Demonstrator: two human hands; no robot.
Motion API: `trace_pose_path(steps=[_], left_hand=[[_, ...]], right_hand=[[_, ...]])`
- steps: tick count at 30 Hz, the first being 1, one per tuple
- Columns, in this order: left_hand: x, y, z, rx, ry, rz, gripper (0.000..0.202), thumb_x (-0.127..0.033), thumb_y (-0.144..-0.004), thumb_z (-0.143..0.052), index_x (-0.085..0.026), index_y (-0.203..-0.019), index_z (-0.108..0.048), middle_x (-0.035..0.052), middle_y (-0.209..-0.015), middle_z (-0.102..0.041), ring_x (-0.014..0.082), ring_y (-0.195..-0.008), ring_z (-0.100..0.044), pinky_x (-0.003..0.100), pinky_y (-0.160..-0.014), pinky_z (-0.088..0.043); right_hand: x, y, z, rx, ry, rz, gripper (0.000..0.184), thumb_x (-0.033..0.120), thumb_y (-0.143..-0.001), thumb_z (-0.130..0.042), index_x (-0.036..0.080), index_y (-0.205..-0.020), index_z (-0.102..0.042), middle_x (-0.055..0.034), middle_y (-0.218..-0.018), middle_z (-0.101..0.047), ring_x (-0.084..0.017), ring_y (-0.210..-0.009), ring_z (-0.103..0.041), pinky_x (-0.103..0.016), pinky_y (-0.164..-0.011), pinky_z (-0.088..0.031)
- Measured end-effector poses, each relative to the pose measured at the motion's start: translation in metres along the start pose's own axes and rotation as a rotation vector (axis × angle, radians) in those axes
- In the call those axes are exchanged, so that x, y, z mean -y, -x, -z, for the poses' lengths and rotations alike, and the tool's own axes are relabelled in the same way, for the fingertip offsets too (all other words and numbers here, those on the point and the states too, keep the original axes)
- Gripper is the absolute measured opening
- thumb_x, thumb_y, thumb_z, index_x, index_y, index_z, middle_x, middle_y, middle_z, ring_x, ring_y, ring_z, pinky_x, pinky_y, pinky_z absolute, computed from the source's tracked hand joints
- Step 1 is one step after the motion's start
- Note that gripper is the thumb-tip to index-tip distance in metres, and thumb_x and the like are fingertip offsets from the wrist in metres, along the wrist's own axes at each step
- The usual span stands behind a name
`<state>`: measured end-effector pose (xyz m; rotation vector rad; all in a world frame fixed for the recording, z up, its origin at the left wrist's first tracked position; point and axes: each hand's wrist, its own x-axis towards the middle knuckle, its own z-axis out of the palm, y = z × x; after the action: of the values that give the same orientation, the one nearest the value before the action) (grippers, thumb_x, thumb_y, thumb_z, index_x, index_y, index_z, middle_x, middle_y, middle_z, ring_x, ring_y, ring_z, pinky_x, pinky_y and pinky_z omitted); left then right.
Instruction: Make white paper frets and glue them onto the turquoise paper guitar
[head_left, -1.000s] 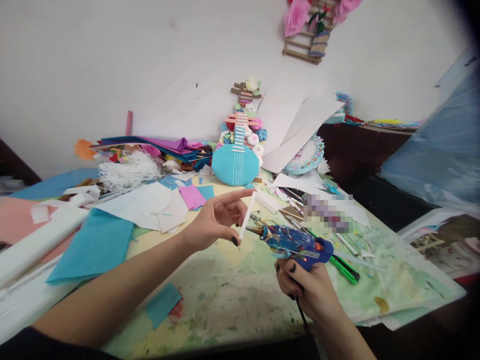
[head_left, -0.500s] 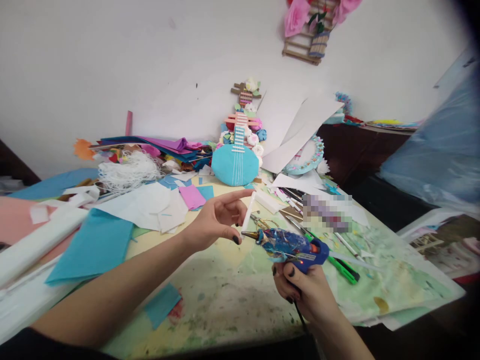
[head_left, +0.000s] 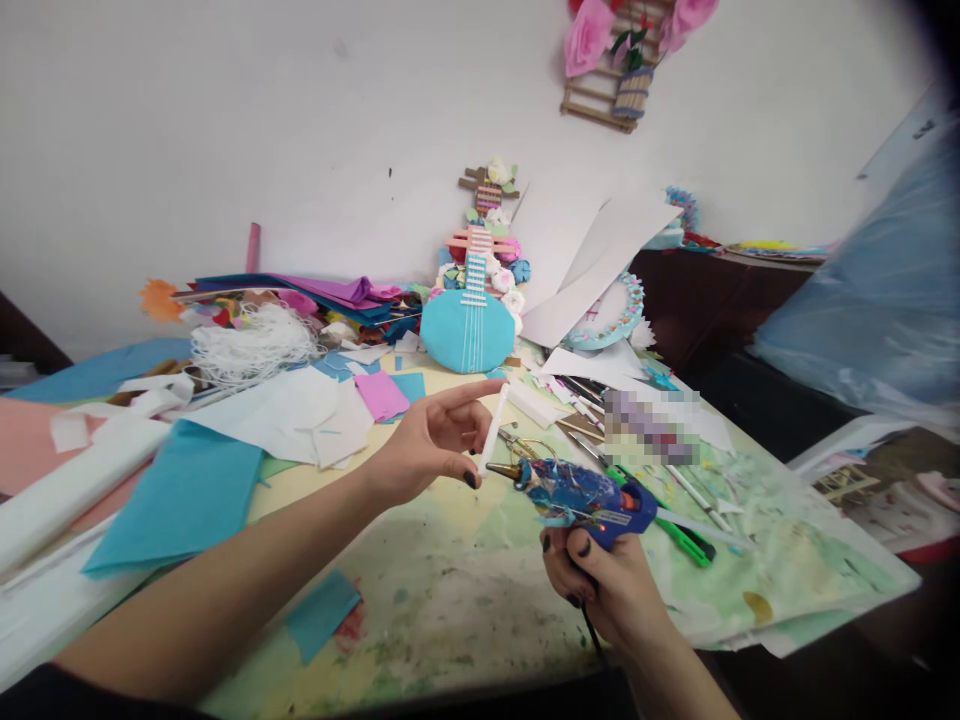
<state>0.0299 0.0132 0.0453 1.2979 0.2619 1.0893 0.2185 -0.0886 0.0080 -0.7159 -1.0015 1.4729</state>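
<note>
A thin white strip (head_left: 493, 428) stands on edge between the thumb and forefinger of my left hand (head_left: 431, 445), tilted a little to the right. My right hand (head_left: 604, 575) is wrapped round the grip of a blue hot glue gun (head_left: 581, 500), its body covered in dried glue and scraps. The metal nozzle points left and is at the strip's lower end, close to my left thumb; whether it touches is too fine to tell. A clear glue stick (head_left: 709, 528) sticks out of the gun's back. Behind the nozzle lie gold-handled scissors (head_left: 529, 440).
A turquoise lute-shaped craft (head_left: 469, 332) leans at the wall among paper flowers. White string (head_left: 255, 342), folded turquoise paper (head_left: 180, 495) and white rolls lie left. A green utility knife (head_left: 686, 540), pens and paper scraps lie right. The gun's black cord (head_left: 592, 632) hangs down at the front.
The view has shifted slightly. The nozzle stays near the strip's lower end, and both hands keep their hold with hardly any movement.
</note>
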Motion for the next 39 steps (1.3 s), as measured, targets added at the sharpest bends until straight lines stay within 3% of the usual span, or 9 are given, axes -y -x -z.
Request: trace_pose_path(steps=[4, 12, 19, 25, 31, 35, 37, 39], left_hand=[[-0.003, 0.0, -0.002, -0.022, 0.008, 0.002, 0.076, -0.013, -0.046, -0.087, -0.019, -0.118, -0.063, -0.0012, -0.068, -0.059, 0.0115, -0.064, -0.05, 0.024, -0.059, -0.041], [-0.002, 0.001, -0.002, -0.019, -0.008, 0.001, 0.078, -0.013, -0.047, -0.086, -0.019, -0.12, -0.062, -0.0008, -0.068, -0.058, 0.012, -0.065, -0.05, 0.024, -0.057, -0.042], [0.0, 0.002, -0.001, -0.004, 0.001, 0.008, 0.077, -0.012, -0.048, -0.087, -0.019, -0.12, -0.061, -0.0008, -0.07, -0.058, 0.0115, -0.065, -0.05, 0.024, -0.058, -0.042], [0.006, 0.004, 0.0, 0.044, 0.028, 0.051, 0.081, -0.012, -0.047, -0.088, -0.021, -0.123, -0.06, -0.0007, -0.073, -0.058, 0.0115, -0.067, -0.05, 0.023, -0.06, -0.04], [0.011, 0.005, -0.004, 0.035, 0.029, 0.076, 0.079, -0.013, -0.046, -0.088, -0.02, -0.121, -0.062, -0.0007, -0.071, -0.057, 0.0112, -0.065, -0.048, 0.024, -0.06, -0.039], [0.013, 0.003, -0.001, -0.006, -0.002, 0.091, 0.077, -0.015, -0.046, -0.088, -0.02, -0.119, -0.063, 0.0001, -0.072, -0.057, 0.0113, -0.065, -0.048, 0.024, -0.059, -0.039], [0.014, 0.003, 0.002, -0.02, -0.037, 0.093, 0.076, -0.013, -0.048, -0.087, -0.021, -0.12, -0.062, -0.0001, -0.072, -0.058, 0.0115, -0.066, -0.05, 0.024, -0.059, -0.039], [0.014, 0.002, 0.005, -0.022, -0.078, 0.1, 0.077, -0.012, -0.051, -0.085, -0.022, -0.123, -0.059, -0.0002, -0.072, -0.059, 0.0121, -0.067, -0.052, 0.024, -0.061, -0.041]], right_hand=[[-0.002, 0.002, 0.0, -0.024, 0.006, -0.022, 0.04, 0.049, -0.068, -0.076, 0.015, -0.062, -0.056, 0.0094, -0.044, -0.033, -0.001, -0.036, -0.022, -0.019, -0.04, -0.021], [-0.007, -0.007, 0.004, 0.028, -0.024, 0.083, 0.032, 0.044, -0.076, -0.071, 0.016, -0.068, -0.057, 0.0108, -0.041, -0.029, -0.002, -0.034, -0.022, -0.018, -0.037, -0.021], [-0.008, -0.005, 0.002, 0.077, -0.031, 0.028, 0.034, 0.046, -0.075, -0.071, 0.016, -0.068, -0.057, 0.0096, -0.043, -0.032, -0.001, -0.035, -0.021, -0.018, -0.037, -0.022], [-0.006, -0.016, -0.001, 0.016, -0.113, 0.028, 0.035, 0.047, -0.075, -0.07, 0.016, -0.065, -0.056, 0.0097, -0.047, -0.033, 0.0, -0.033, -0.018, -0.017, -0.035, -0.02], [-0.001, -0.03, 0.003, -0.159, -0.185, 0.091, 0.034, 0.045, -0.073, -0.071, 0.016, -0.068, -0.054, 0.0054, -0.067, -0.047, 0.002, -0.036, -0.02, -0.017, -0.036, -0.019], [0.021, -0.027, 0.039, -0.414, 0.114, 0.344, 0.024, 0.04, -0.076, -0.066, 0.018, -0.081, -0.057, 0.0026, -0.067, -0.051, -0.003, -0.042, -0.034, -0.02, -0.043, -0.027], [0.041, -0.019, 0.076, -0.589, 0.466, 0.444, 0.024, 0.038, -0.077, -0.061, 0.019, -0.09, -0.057, -0.0003, -0.07, -0.055, -0.01, -0.05, -0.045, -0.024, -0.049, -0.035], [0.065, -0.008, 0.121, -0.824, 1.024, 0.343, 0.027, 0.034, -0.079, -0.055, 0.017, -0.1, -0.057, -0.0033, -0.071, -0.058, -0.017, -0.06, -0.053, -0.029, -0.058, -0.041]])
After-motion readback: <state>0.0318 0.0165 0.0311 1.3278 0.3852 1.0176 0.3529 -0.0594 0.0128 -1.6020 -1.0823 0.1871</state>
